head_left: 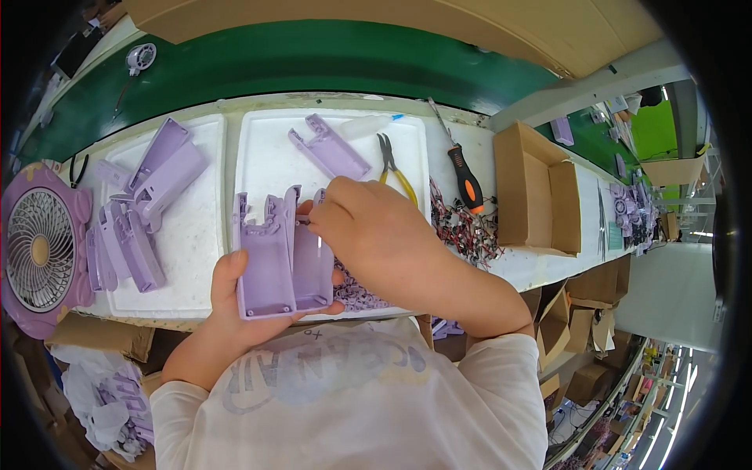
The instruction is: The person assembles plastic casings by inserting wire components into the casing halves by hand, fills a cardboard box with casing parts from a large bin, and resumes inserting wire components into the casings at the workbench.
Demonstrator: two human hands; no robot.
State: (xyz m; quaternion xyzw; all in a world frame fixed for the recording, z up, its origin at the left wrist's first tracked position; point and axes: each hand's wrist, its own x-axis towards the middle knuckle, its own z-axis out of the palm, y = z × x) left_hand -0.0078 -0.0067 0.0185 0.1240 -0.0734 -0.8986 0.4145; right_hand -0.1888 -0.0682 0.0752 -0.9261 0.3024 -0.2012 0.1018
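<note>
My left hand point(233, 319) is wrapped round two lilac plastic housing shells point(265, 270), held side by side with their hollow insides up. Its thumb presses the left edge and its fingers pass underneath. My right hand point(374, 227) is closed in a pinch at the upper end of the right-hand shell point(315, 270); the fingers hide whatever is between them. Just beyond lies another lilac shell point(333, 153) on a white foam tray point(262, 129). Pliers with yellow handles point(392, 168) lie close behind my right hand.
To the left are a pile of lilac shells point(149, 188) and a round lilac fan point(39, 249). On the right lie an orange-and-black screwdriver point(466, 180), small wired parts point(466, 231) and a cardboard box point(540, 188). Small lilac pieces point(356, 298) sit below my right wrist. A green belt point(313, 59) runs behind.
</note>
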